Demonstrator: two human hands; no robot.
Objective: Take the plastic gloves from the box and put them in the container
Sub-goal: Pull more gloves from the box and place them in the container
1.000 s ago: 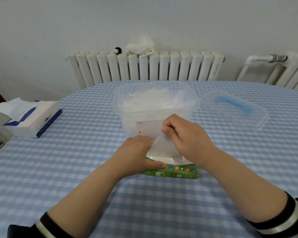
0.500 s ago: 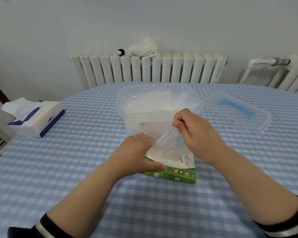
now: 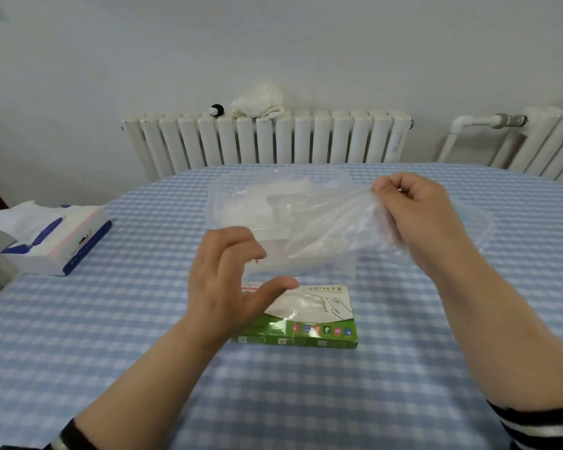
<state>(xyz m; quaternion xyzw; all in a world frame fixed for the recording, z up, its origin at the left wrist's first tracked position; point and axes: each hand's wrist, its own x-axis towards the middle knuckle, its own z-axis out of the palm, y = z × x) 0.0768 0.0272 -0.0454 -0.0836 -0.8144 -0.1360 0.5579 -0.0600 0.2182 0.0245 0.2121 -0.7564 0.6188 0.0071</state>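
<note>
We're pinching a plastic glove (image 3: pixel 332 222) in our right hand (image 3: pixel 416 216) over the container (image 3: pixel 306 264); left hand (image 3: pixel 228 280) is hovering over the box (image 3: pixel 309 323), fingers apart, holding nothing.

A home room: checked tablecloth (image 3: pixel 111 319), radiator (image 3: pixel 273 141), tissue box (image 3: pixel 56 241)
</note>
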